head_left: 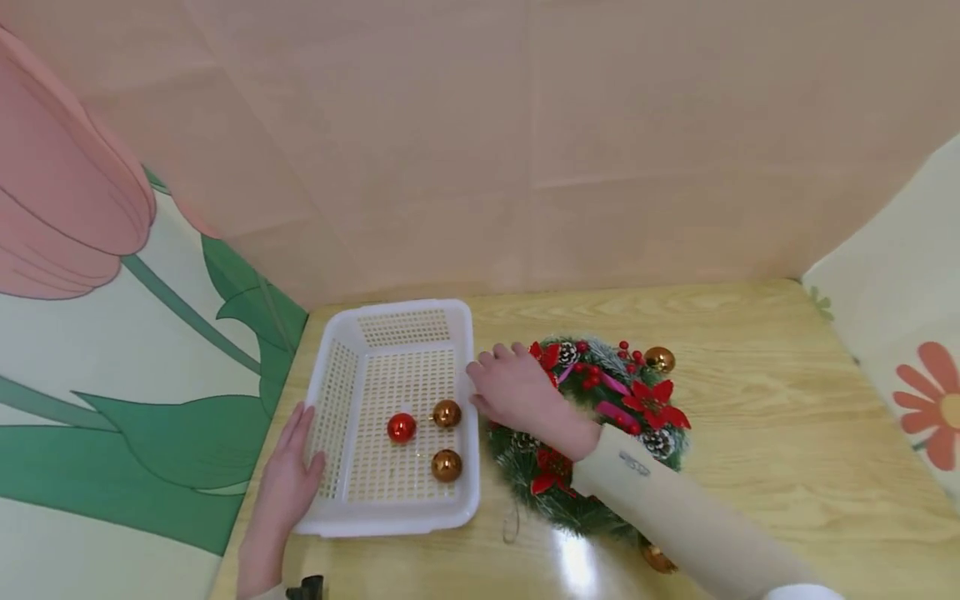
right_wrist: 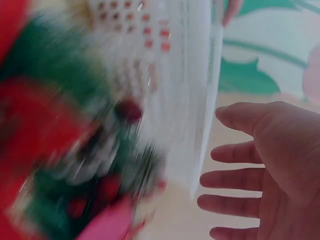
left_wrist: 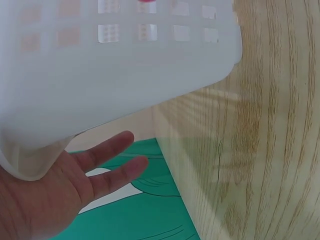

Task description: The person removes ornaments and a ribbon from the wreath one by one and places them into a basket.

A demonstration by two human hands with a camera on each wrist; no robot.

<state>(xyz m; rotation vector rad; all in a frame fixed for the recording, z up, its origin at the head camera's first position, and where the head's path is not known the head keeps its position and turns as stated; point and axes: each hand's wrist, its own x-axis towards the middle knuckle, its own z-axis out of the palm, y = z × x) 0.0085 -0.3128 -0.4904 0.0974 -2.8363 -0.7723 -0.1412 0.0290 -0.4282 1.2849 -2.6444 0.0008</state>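
Note:
A white plastic basket (head_left: pixel 408 527) stands on the table at the left, with a red ball ornament (head_left: pixel 401 428) and two copper-coloured ball ornaments (head_left: pixel 447 466) inside. My left hand (head_left: pixel 288 475) rests against the basket's left rim, its fingers straight along the outside; in the left wrist view those fingers (left_wrist: pixel 112 181) stretch out below the rim. Over the left part of a green Christmas wreath (head_left: pixel 592 521), my right hand (head_left: pixel 521 392) reaches to the basket's right rim. The right wrist view shows its spread fingers (right_wrist: pixel 232 178) holding nothing. Whether they touch the rim, I cannot tell.
One copper ball (head_left: pixel 660 359) lies behind the wreath at its right, and another (head_left: pixel 658 558) sits near the front, partly under the right sleeve. A thin looped string (head_left: pixel 511 527) lies between basket and wreath. Walls border the wooden table (head_left: pixel 780 400) at back and sides.

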